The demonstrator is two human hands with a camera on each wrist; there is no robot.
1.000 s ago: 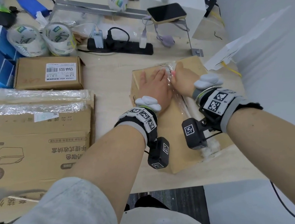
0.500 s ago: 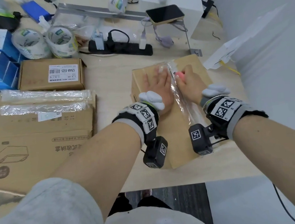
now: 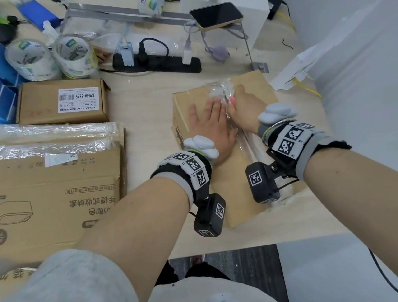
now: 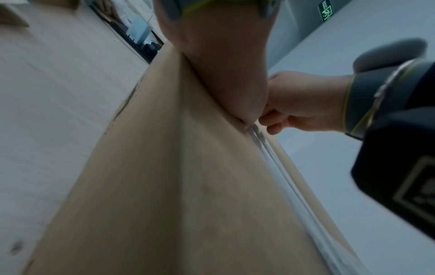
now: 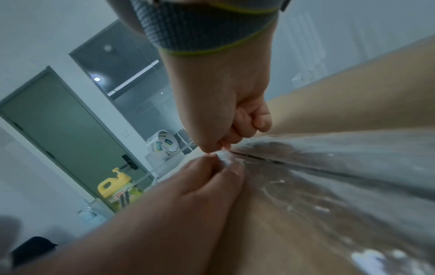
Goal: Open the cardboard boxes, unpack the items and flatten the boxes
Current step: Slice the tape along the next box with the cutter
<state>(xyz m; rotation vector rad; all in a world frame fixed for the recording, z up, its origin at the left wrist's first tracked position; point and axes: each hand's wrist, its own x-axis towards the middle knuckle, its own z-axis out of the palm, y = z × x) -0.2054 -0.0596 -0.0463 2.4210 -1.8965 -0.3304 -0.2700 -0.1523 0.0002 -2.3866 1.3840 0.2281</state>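
Head view: your left hand (image 3: 211, 127) presses flat on the sealed brown cardboard box (image 3: 252, 87) at the desk's right edge; your right hand (image 3: 242, 107) pinches its clear, clingy tape strip (image 5: 329, 167), best gripped at the lifted end

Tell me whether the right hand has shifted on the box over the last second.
Yes, slightly: the right hand, pinching the tape, has drawn back toward the person along the seam, away from the far edge of the box.

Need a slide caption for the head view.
Left hand flat on cardboard box; right hand pinches its clear tape.
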